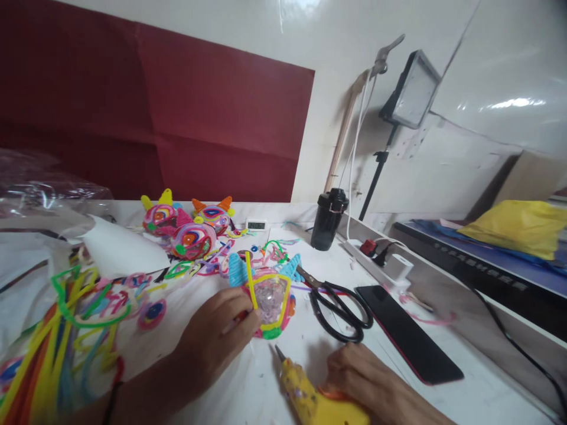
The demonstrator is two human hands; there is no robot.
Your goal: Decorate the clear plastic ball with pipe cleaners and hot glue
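While the left hand (217, 330) pinches its edge, the blue-eared craft figure (268, 298) is just to that hand's right. The right hand (361, 375) curls round a yellow glue gun (303, 392), its nozzle (279, 353) near the figure. On the white table (239, 386), scissors (315, 284) and a phone (411, 336) lie farther right; a maroon sheet (221, 118) lines the wall (345, 47).

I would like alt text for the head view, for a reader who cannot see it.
The left hand holds an eared pipe-cleaner craft while the right hand holds a yellow hot glue gun; black-handled scissors, a phone and loose pipe cleaners lie nearby.
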